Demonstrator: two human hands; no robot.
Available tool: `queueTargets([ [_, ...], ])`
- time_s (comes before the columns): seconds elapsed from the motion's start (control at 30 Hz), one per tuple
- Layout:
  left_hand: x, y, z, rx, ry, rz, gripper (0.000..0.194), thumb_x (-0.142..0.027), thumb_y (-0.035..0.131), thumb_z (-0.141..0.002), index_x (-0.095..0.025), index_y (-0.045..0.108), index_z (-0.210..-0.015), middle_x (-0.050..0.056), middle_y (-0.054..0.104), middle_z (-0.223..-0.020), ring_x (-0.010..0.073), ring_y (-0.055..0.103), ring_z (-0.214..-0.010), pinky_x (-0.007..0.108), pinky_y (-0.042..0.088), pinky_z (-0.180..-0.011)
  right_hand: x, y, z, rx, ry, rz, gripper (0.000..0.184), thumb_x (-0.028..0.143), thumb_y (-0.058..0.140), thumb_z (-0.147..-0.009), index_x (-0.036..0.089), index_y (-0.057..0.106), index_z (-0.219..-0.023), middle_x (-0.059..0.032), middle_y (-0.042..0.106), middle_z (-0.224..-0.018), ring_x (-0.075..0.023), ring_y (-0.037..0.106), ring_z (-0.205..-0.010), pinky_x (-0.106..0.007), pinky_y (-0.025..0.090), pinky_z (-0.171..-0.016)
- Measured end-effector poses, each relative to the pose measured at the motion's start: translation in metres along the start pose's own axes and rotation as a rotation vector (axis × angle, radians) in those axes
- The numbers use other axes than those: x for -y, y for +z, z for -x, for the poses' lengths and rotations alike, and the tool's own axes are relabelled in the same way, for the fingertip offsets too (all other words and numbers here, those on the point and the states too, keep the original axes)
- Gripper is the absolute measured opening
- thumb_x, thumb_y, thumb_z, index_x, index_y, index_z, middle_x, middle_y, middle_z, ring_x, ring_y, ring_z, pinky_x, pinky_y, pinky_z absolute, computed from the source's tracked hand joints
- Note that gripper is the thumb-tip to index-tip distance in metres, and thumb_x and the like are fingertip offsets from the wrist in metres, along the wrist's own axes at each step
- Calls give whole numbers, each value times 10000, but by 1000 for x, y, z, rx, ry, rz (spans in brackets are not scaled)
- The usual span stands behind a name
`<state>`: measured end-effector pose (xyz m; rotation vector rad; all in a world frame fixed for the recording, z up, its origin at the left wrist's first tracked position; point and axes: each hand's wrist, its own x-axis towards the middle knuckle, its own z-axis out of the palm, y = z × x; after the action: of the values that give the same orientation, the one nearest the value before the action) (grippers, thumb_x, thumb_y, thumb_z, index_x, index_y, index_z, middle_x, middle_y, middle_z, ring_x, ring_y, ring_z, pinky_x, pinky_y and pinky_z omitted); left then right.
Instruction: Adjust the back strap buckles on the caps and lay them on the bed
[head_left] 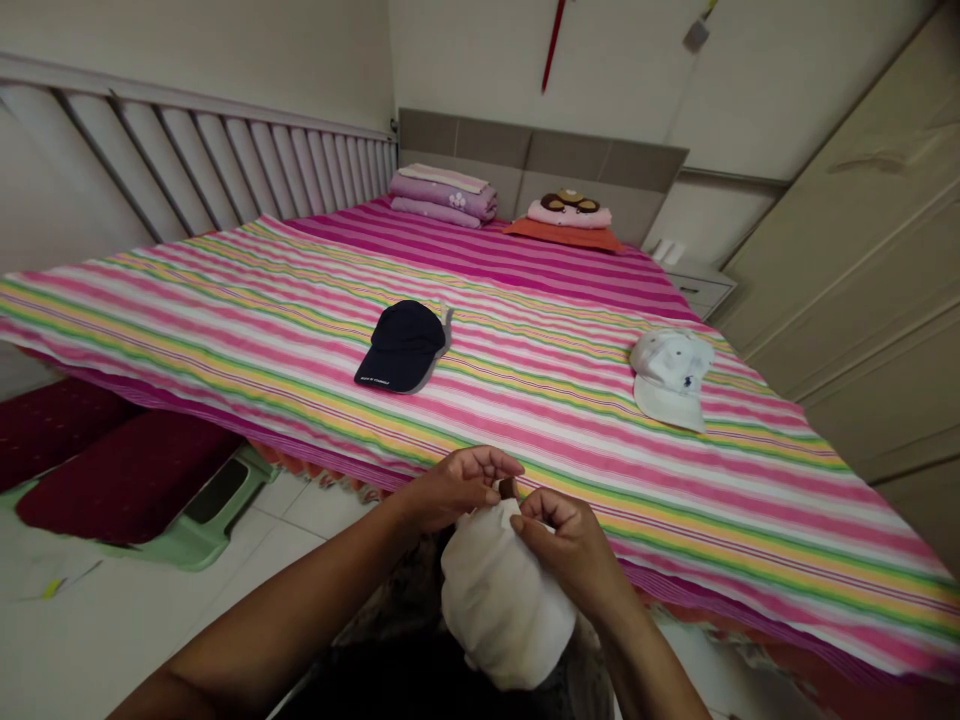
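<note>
My left hand (459, 485) and my right hand (566, 545) are both closed on a white cap (499, 600) held low in front of me, at the near edge of the bed. Their fingers pinch its top edge, where a small dark part shows between them. On the striped bed cover (570, 420) lie a dark navy cap (403, 346) at the centre and a second white cap (670, 376) to the right.
Folded purple bedding (444, 194) and a pink pillow on an orange one (568, 222) sit at the headboard. A slatted rail (225, 160) runs along the left. Dark red cushions and a green step stool (202, 510) are on the floor left; a wardrobe (862, 250) stands right.
</note>
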<state>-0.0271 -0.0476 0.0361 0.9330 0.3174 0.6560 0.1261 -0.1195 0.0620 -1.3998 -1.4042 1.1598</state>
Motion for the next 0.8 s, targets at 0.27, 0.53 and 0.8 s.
queueTargets([
  [0.27, 4, -12, 1, -22, -159, -131, 279, -254, 698, -612, -116, 633, -847, 31, 596, -754, 81, 511, -622, 201, 365, -589, 2, -4, 2, 2, -10, 64, 219, 288, 573, -688, 184, 442, -547, 41, 389, -532, -91, 311, -496, -212, 261, -447],
  [0.53, 3, -5, 4, -35, -139, -57, 272, -311, 708, -597, -110, 569, -716, -22, 523, -573, 42, 430, -471, 168, 317, -475, 7, -9, 6, 91, 43, 8, 231, 343, 596, -688, 162, 506, -577, 38, 420, -531, -82, 322, -489, -212, 261, -453],
  [0.8, 3, -1, 6, -1, -125, 17, 245, -281, 700, -615, -108, 556, -711, -12, 546, -589, 43, 453, -448, 159, 325, -431, 9, -14, 2, 6, 80, -202, 228, 334, 581, -693, 155, 493, -582, 77, 323, -462, -53, 223, -423, -198, 178, -396],
])
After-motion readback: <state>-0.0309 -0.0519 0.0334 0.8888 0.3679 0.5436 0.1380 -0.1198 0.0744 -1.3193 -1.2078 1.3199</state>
